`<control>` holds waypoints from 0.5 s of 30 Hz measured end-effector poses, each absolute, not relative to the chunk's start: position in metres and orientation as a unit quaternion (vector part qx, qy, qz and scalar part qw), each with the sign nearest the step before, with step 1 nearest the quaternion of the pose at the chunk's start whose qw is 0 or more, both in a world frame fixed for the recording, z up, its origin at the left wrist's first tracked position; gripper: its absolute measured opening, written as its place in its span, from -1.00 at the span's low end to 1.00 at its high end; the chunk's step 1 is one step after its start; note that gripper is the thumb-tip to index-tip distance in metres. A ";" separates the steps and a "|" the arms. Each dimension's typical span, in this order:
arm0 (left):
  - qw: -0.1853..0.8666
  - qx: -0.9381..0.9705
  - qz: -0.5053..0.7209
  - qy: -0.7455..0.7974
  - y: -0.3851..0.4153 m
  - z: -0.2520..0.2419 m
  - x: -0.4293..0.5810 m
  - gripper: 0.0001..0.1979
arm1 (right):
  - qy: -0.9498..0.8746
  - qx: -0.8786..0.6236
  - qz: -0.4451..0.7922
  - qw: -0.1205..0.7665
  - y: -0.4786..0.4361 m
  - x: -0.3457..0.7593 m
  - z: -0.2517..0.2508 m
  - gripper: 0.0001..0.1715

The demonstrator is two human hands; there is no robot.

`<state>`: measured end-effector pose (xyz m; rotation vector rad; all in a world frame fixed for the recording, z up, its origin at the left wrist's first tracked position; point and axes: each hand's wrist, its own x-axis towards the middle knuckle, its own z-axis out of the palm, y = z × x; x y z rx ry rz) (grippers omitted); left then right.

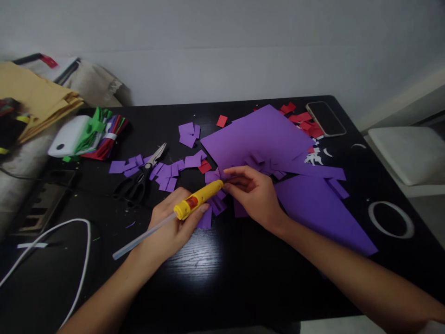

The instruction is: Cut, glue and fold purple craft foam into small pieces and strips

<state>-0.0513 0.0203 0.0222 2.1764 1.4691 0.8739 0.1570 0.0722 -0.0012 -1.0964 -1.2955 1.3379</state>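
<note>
My left hand (174, 222) is wrapped round a yellow glue gun (200, 199), and a long translucent glue stick (144, 235) juts from its rear. The gun's front end is close to the fingertips of my right hand (255, 197). Those fingers are closed in a pinch on a small piece of purple paper (212, 176), mostly hidden by the hand and gun. Under and around both hands lie more purple paper pieces (206, 218). Black-handled scissors (141, 178) rest to the left of the gun, blades partly among purple squares (168, 172).
Large purple sheets (257, 132) lie behind and right of my hands. Red scraps (306, 121), a phone (326, 118) and a white ring (391, 219) are on the right. Bundled coloured paper (100, 134) and a white cable (86, 250) are left. A wall borders the black table's far side.
</note>
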 end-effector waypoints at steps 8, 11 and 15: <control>0.181 0.768 0.315 0.528 0.021 0.025 -0.049 -0.80 | -0.523 -0.444 0.551 0.476 0.072 0.156 0.000 -0.71; 0.171 0.765 0.324 0.529 0.021 0.026 -0.048 -0.85 | -0.523 -0.446 0.548 0.477 0.072 0.157 0.000 -0.71; 0.158 0.762 0.343 0.526 0.020 0.026 -0.050 -0.90 | -0.531 -0.451 0.538 0.474 0.074 0.159 -0.002 -0.71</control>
